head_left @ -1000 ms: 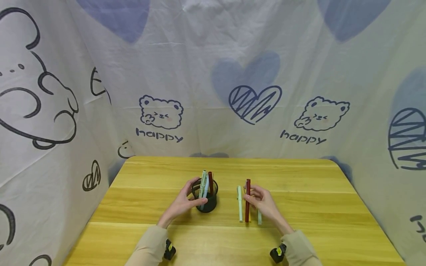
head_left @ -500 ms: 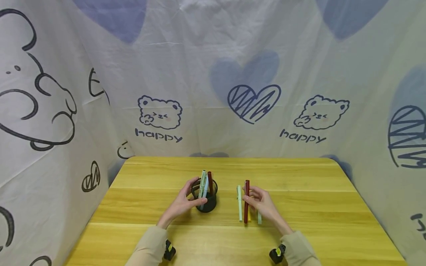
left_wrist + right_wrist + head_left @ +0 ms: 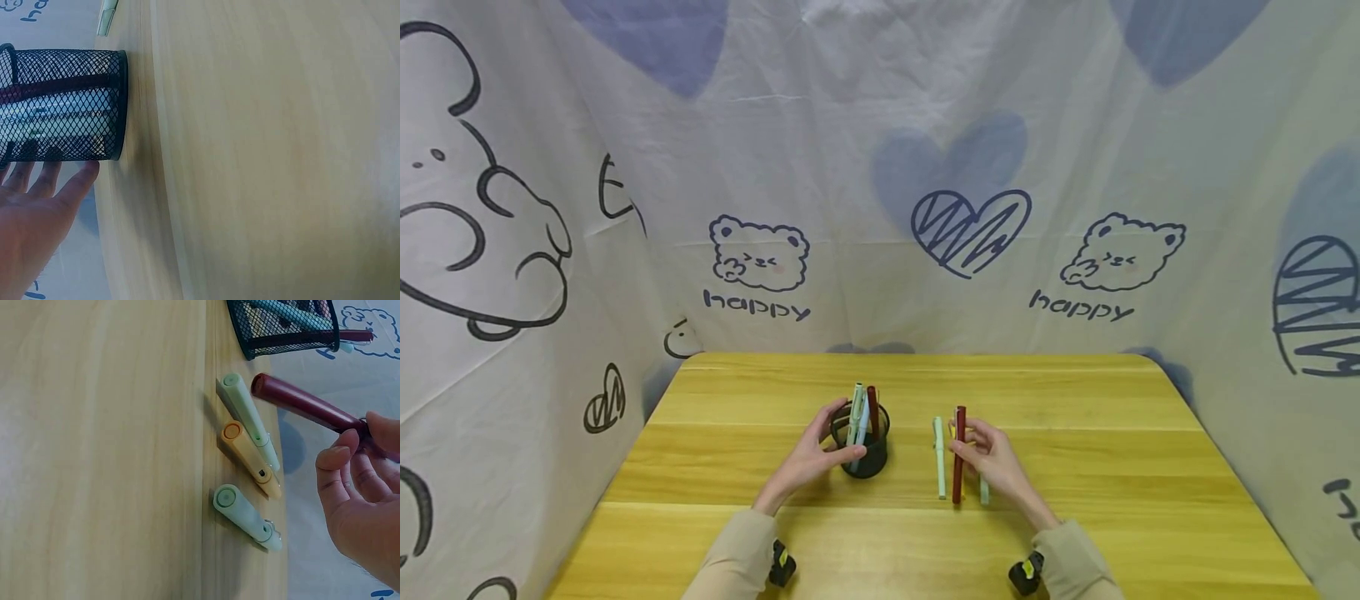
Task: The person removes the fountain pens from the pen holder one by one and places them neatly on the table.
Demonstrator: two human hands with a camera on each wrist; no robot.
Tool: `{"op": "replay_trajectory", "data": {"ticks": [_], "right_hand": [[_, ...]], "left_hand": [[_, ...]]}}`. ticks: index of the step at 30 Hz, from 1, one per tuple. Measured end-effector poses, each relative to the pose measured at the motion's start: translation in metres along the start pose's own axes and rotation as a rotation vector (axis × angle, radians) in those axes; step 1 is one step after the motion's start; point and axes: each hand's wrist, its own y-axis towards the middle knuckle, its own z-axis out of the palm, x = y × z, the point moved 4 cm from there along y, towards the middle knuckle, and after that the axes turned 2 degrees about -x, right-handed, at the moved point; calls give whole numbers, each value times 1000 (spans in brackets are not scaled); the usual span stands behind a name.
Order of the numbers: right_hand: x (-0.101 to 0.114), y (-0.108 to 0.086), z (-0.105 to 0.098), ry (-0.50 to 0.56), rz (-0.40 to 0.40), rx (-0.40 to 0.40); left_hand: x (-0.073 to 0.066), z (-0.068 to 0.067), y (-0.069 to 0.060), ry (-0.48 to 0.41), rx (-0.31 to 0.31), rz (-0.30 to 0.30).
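A black mesh pen holder stands upright on the table, with several pens in it, among them a dark red one and light green one. My left hand grips the holder from its left side, thumb at the front. Between thumb and fingers, my right hand pinches another dark red pen, held raised above the table. Below it lie a pale green pen, a yellow pen and a mint pen, side by side. From the head, the yellow pen is mostly hidden.
The wooden table carries all of this. A pale curtain with bear and heart drawings hangs behind it and along both sides.
My right hand has shifted the red pen slightly left and then back right, so the yellow pen beneath showed briefly. The left hand has stayed on the holder.
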Motion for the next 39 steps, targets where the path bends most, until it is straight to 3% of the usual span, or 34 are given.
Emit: {"op": "replay_trajectory", "data": {"ticks": [12,20,26,39], "right_hand": [[-1,-3,-1,29,67,-47],[-8,-4,-6,26,28,-26],[-19,-4,-13,55,46,-35],[-24,-4,-30,-4,82,-79]], "left_hand": [[0,1,-1,-7,-1,-13],[2,1,1,-11,7,8],[1,1,1,-13,10,3],[0,1,1,-12,14,9]]}}
